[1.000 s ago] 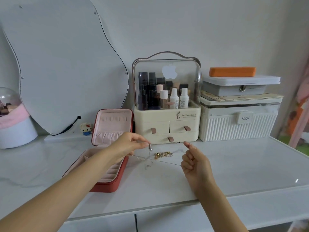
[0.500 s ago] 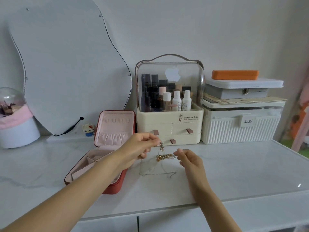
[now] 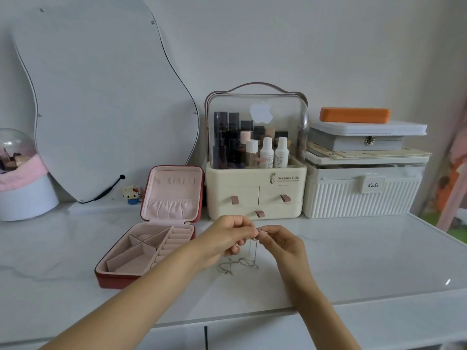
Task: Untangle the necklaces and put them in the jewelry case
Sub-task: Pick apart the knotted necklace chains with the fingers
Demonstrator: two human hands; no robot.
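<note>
Both hands meet above the middle of the table (image 3: pixel 353 261), fingertips almost touching. Left hand (image 3: pixel 225 238): fingers curled, thumb and forefinger pinching the top of the necklaces (image 3: pixel 246 258). Right hand (image 3: pixel 280 242): fingers likewise curled, pinching the same tangle at its upper end, just beside the left fingertips. From the pinch, thin silver chains hang straight down; their lower loops lie in a loose heap on the tabletop directly below the hands. How many chains make up the tangle cannot be told.

Case (image 3: pixel 149 251): red outside, pink lining, standing open on the table just left of the left forearm. Its lid is upright, showing a gathered pocket and a row of hooks; its base is split into several compartments and a strip of ring rolls along the right side. No chain is seen in it.

Behind the hands, against the wall: cream organizer (image 3: pixel 255 193) with a clear domed cover, a handle, bottles inside and three small drawers with pink pulls. To its right, a white ribbed box (image 3: pixel 361 195), bearing a flat wooden board, a grey latched box (image 3: pixel 366 137) and, topmost, an orange block (image 3: pixel 353 115). To the left, a wavy mirror (image 3: pixel 101 97) leans on the wall, with a small toy figure (image 3: pixel 131 194) at its foot. At far left stands a glass dome (image 3: pixel 17 152) on a white base.
</note>
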